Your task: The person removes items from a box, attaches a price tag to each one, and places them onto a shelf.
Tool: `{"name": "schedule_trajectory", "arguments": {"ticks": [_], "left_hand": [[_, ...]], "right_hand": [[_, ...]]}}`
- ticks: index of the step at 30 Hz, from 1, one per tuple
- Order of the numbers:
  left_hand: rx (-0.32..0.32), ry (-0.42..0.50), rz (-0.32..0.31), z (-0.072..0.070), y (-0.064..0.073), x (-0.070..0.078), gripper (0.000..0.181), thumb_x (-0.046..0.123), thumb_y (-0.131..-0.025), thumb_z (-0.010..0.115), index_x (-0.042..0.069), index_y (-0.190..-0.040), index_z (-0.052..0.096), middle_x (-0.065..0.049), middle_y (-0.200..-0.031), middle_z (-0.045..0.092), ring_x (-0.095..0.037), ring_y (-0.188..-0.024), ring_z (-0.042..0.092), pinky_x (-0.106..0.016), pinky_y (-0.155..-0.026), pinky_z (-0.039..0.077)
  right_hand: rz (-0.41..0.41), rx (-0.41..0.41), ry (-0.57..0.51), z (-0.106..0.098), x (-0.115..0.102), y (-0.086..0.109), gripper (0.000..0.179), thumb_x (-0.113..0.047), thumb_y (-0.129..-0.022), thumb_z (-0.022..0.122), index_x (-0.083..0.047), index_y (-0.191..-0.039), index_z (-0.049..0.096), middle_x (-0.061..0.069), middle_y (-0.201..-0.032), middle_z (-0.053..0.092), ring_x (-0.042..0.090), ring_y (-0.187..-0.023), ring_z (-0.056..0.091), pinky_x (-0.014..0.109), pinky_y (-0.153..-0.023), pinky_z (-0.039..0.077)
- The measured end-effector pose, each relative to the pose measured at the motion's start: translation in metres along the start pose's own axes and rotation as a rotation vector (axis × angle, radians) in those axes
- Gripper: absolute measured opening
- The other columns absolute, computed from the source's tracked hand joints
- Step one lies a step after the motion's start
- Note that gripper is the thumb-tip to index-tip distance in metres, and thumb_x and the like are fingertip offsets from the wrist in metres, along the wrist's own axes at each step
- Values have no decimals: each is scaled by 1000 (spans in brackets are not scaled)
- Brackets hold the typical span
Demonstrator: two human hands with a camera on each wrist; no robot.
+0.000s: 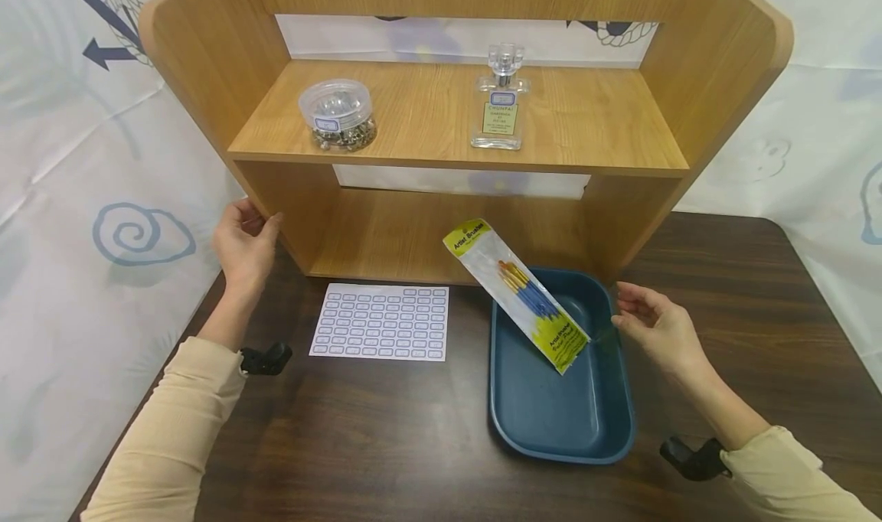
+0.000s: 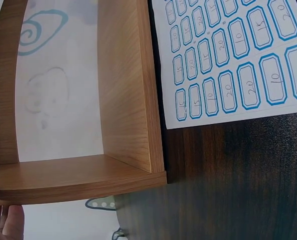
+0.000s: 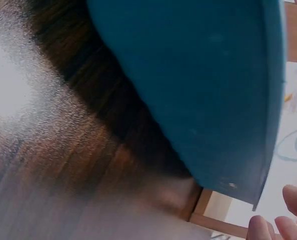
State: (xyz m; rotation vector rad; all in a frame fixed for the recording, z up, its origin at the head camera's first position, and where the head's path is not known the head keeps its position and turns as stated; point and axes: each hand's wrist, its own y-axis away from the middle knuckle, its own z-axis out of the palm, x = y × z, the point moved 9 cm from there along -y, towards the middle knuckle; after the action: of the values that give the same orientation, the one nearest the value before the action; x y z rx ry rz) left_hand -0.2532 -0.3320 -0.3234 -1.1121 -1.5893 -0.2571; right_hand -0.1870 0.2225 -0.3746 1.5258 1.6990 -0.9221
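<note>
Shelving [image 1: 434, 235] of pale grained wood, its side panels rounded, stands near the far edge of a dark table [image 1: 386, 438]. The person's left hand [image 1: 244, 246] pinches its left panel's front edge. Their right hand [image 1: 654, 331] has fingertips slightly apart beside the far right corner of a blue plastic tray [image 1: 561, 422]; I can't tell whether they touch it. A glossy brush packet [image 1: 517, 292] lies slantwise over the tray's far left corner. Near the upper shelf's [image 1: 427, 112] front edge sit a round clear jar [image 1: 338, 116] and a square-shouldered glass bottle [image 1: 501, 116].
</note>
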Motion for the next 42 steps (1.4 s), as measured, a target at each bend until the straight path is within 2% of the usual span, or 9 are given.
{"name": "schedule_trajectory", "arguments": {"ticks": [2, 13, 23, 29, 37, 42], "left_hand": [[2, 2, 3, 0, 0, 0, 20, 8, -83, 67, 1, -100, 59, 19, -82, 53, 6, -73, 53, -9, -67, 43], [4, 4, 4, 0, 0, 2, 23, 7, -84, 67, -2, -103, 59, 12, -88, 57, 6, -75, 54, -10, -71, 45], [2, -2, -3, 0, 0, 2, 23, 8, -84, 67, -1, -103, 59, 10, -88, 58, 6, -74, 54, -10, -70, 45], [2, -10, -7, -1, 0, 2, 23, 8, -83, 67, -1, -103, 59, 13, -86, 56, 6, -73, 54, -9, -69, 44], [-14, 3, -16, -1, 0, 1, 18, 10, -83, 68, 6, -98, 60, 16, -85, 56, 6, -74, 55, -9, -68, 45], [-17, 20, -17, 0, -1, -1, 21, 10, -82, 69, 6, -101, 60, 13, -88, 59, 6, -76, 56, -9, -69, 45]], "right_hand": [[8, -4, 3, 1, 3, 0, 48, 2, -86, 64, 10, -130, 46, 27, -117, 54, -12, -92, 50, 5, -75, 45], [45, -24, 16, 7, 12, 1, 46, 3, -87, 62, 13, -129, 46, 30, -116, 55, -14, -87, 48, 6, -72, 46], [37, -20, 29, 8, 13, 0, 42, 6, -86, 60, 14, -126, 49, 31, -113, 58, -14, -82, 49, 7, -69, 47], [35, -14, 33, 9, 13, 0, 41, 7, -86, 59, 15, -125, 50, 31, -111, 59, -13, -80, 50, 8, -67, 47], [41, -18, 45, 9, 12, 1, 40, 6, -86, 60, 15, -124, 50, 31, -110, 59, -12, -79, 50, 8, -66, 48], [45, -22, 46, 9, 12, 1, 41, 6, -86, 59, 15, -125, 49, 31, -111, 59, -12, -80, 50, 8, -66, 48]]}}
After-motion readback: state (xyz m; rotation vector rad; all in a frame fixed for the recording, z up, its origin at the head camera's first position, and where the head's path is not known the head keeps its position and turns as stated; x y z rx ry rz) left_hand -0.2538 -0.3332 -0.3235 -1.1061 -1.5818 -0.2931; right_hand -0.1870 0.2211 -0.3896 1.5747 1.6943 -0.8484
